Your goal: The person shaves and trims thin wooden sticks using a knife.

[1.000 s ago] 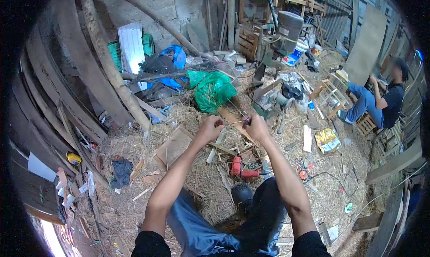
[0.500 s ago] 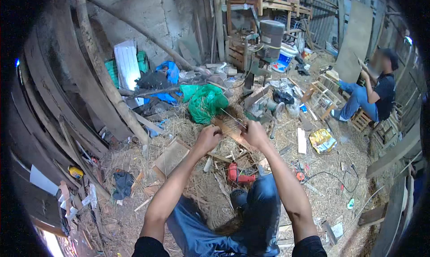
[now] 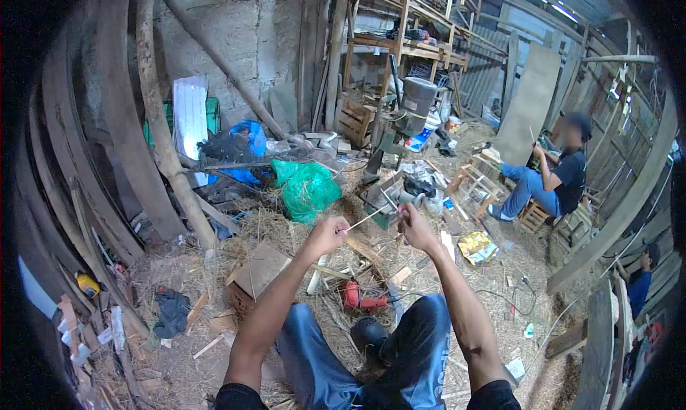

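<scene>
My left hand is closed on one end of a thin pale stick, which slants up and right toward my other hand. My right hand is closed around a thin, light-coloured narrow piece that juts up and left past the stick's far end; its kind is too small to make out. Both hands are held up over my knees, a short distance apart. Below them on the straw-strewn ground lies a red power tool, beside a wooden board.
A green plastic bag lies ahead. A machine with a grey bucket on it stands behind. One person sits at right holding a thin stick; another person is at the far right. A yellow packet and wood scraps litter the floor.
My view has tilted up and turned right, bringing the second person into sight. My hands have moved slightly apart, and the pale stick now spans from my left hand toward the right.
</scene>
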The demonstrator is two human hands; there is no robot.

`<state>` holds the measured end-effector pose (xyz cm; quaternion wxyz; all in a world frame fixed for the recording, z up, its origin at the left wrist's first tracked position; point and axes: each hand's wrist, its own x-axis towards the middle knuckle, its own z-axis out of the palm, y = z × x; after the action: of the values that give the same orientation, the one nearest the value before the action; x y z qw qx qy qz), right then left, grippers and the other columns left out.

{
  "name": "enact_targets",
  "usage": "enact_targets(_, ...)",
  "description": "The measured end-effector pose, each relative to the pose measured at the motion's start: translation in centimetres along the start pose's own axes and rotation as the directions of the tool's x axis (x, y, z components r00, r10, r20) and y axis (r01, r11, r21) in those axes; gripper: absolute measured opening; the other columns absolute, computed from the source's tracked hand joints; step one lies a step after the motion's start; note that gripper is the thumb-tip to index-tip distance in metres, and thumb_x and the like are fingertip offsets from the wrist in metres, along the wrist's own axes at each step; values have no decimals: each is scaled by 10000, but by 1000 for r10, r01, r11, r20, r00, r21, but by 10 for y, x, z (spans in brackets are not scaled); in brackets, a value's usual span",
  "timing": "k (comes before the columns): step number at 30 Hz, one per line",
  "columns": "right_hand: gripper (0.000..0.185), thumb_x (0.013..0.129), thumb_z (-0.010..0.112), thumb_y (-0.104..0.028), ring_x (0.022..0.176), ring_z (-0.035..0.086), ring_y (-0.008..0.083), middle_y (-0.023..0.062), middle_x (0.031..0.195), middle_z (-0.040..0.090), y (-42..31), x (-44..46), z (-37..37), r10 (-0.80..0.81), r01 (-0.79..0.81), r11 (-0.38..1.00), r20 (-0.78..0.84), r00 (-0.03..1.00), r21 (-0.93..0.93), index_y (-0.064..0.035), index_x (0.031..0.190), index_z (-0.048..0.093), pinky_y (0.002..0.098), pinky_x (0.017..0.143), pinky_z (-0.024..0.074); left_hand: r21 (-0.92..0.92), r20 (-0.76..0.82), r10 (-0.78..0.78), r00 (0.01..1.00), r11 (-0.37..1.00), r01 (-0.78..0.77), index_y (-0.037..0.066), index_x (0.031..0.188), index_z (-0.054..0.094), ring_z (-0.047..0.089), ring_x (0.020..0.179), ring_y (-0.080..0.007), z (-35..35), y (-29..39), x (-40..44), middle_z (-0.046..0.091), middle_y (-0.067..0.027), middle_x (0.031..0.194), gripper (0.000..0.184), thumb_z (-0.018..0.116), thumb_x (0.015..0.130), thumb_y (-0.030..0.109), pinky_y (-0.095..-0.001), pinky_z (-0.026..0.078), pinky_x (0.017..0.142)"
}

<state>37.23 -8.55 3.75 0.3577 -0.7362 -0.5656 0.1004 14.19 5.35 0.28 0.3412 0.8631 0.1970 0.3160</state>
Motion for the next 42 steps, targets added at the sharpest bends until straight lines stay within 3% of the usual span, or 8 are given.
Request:
enact_targets(4, 281, 916, 502, -268, 597, 571, 195, 104, 623, 572, -23, -1, -3, 25, -24, 993, 0, 1000, -116, -1, 899, 590, 350, 571, 434, 8, -12, -39, 999, 999, 39, 2, 894, 634, 639, 755, -240, -5, 9, -8, 651, -162, 824, 135, 588, 780, 58, -339, 494, 687)
enact_targets(10, 362, 856, 566, -353, 743, 637, 343, 230, 781, 637, -10, 19, 13, 77, -89, 986, -84, 993, -144, -14, 961, 640, 427, 677, 456, 5, -52, -57, 997, 998, 58, 1, 842, 631, 641, 754, -275, -9, 2, -4, 648, -165, 800, 114, 587, 752, 54, -360, 500, 682)
enact_targets(17, 243, 871, 596, -259, 619, 548, 109, 30, 671, 610, 5, 32, 27, 172, -119, 900, -89, 981, 420, -20, 916, 599, 279, 588, 425, -38, -35, -81, 996, 996, 79, 28, 905, 638, 630, 763, -198, 32, -17, 14, 652, -101, 816, 149, 636, 761, 69, -325, 495, 714)
enact_targets(29, 186, 849, 644, -226, 559, 494, 76, 5, 652, 571, 8, 79, 88, 46, -119, 666, 118, 992, 736, -51, 813, 591, 239, 524, 392, 23, -233, -372, 899, 922, 388, 22, 926, 637, 620, 746, -200, 22, -31, -6, 652, -121, 826, 147, 608, 819, 118, -323, 474, 687)
enact_targets(32, 212, 878, 600, -257, 558, 505, 109, 24, 648, 572, 13, 80, 109, -71, -5, 677, 72, 995, 736, -45, 872, 611, 260, 561, 417, 92, -235, -408, 882, 894, 438, 27, 964, 649, 598, 686, -133, 8, -20, -18, 664, -64, 808, 151, 586, 865, 121, -291, 477, 636)
enact_targets(37, 327, 917, 494, -334, 741, 642, 243, 133, 784, 655, -17, 58, 107, -95, 34, 892, 114, 989, 451, -68, 1043, 639, 350, 672, 467, -321, -197, -593, 781, 792, 520, 31, 972, 650, 604, 728, -155, -8, -21, -23, 671, -105, 836, 168, 599, 843, 126, -312, 470, 686)
enact_targets(40, 276, 902, 511, -295, 810, 637, 332, 175, 877, 655, -47, 41, 106, -127, 58, 953, 219, 967, 296, -91, 1017, 659, 400, 743, 480, -131, -318, -481, 817, 876, 465, 14, 932, 646, 597, 707, -148, -16, -29, -29, 663, -94, 820, 153, 614, 826, 118, -300, 469, 663)
enact_targets(42, 290, 906, 522, -274, 676, 591, 218, 156, 807, 650, -49, 40, 128, -349, 323, 919, 86, 933, 227, -47, 1044, 640, 366, 634, 447, 1, -383, -259, 887, 960, 281, 5, 895, 642, 595, 687, -160, -23, -22, -31, 653, -90, 794, 141, 622, 805, 112, -302, 471, 648)
